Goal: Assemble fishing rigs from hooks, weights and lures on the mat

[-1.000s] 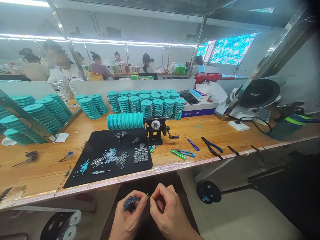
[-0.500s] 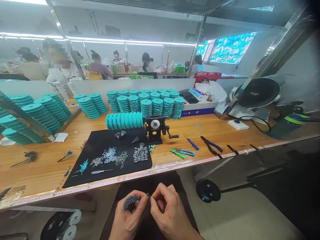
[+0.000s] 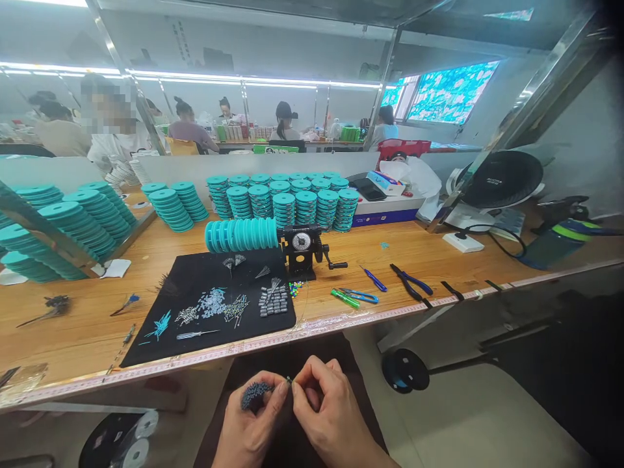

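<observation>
The left hand (image 3: 251,426) and right hand (image 3: 331,416), both bare, are held below the worktop edge. The left fingers (image 3: 277,395) curl around a bristly dark blue bundle (image 3: 255,394) of fine stems. The right fingers (image 3: 298,385) press together, pinching a tiny dark piece (image 3: 289,379) just beside the bundle. On the wooden worktop (image 3: 88,338) lies a black mat (image 3: 258,338) bearing small loose heaps of metallic and teal pieces. Behind it stands a crank winder (image 3: 302,250), with teal plastic spools (image 3: 241,235) ranked along its spindle and more teal spools (image 3: 283,209) stacked in columns. Blue-handled pliers (image 3: 412,283) lie to the right.
</observation>
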Motion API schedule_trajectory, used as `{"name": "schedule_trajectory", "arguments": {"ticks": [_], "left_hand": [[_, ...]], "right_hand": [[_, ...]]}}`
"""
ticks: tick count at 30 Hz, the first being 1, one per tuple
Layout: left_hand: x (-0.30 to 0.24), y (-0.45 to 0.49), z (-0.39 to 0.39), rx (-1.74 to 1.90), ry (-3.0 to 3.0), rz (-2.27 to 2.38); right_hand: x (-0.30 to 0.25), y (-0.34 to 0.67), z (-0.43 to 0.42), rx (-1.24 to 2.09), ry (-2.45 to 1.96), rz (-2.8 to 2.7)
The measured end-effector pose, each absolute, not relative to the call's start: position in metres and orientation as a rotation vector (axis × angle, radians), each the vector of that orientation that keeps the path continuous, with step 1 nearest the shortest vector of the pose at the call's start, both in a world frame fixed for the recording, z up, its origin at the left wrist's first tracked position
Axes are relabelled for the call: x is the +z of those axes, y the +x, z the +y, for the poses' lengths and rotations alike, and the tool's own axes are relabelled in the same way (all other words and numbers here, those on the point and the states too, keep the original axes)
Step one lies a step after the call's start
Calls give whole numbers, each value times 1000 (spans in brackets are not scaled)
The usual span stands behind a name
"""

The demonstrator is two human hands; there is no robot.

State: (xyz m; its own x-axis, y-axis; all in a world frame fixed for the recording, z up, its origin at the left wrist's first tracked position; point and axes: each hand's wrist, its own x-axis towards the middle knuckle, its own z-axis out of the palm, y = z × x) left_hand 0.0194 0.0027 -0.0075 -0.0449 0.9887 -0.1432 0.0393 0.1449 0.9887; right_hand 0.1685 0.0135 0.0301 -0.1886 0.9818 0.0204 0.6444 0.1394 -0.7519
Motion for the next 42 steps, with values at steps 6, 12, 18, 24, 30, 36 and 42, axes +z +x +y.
{"name": "schedule_trajectory", "arguments": {"ticks": [6,12,18,24,30,36,42], "left_hand": [[1,16,2,1107,1183,1381],[7,5,3,1034,1415,1401],[15,10,2,1172,1466,1380],[27,-18,9,1290,1551,1578],[27,-25,9,1163,1677,1473],[31,-5,6,1115,1491,1379],[8,-14,8,1069,1256,1378]], "right_hand": [[29,172,19,1065,-1435,-1741],[26,173,27,1382,-1300,-1538],[27,169,26,1385,-1310,-1567],[31,199,36,785,-1483,-2045],[52,193,33,1047,-1327,-1751],[30,160,30,1518,-1110,-1490],[22,166,32,1353,-1235,-1625]]}}
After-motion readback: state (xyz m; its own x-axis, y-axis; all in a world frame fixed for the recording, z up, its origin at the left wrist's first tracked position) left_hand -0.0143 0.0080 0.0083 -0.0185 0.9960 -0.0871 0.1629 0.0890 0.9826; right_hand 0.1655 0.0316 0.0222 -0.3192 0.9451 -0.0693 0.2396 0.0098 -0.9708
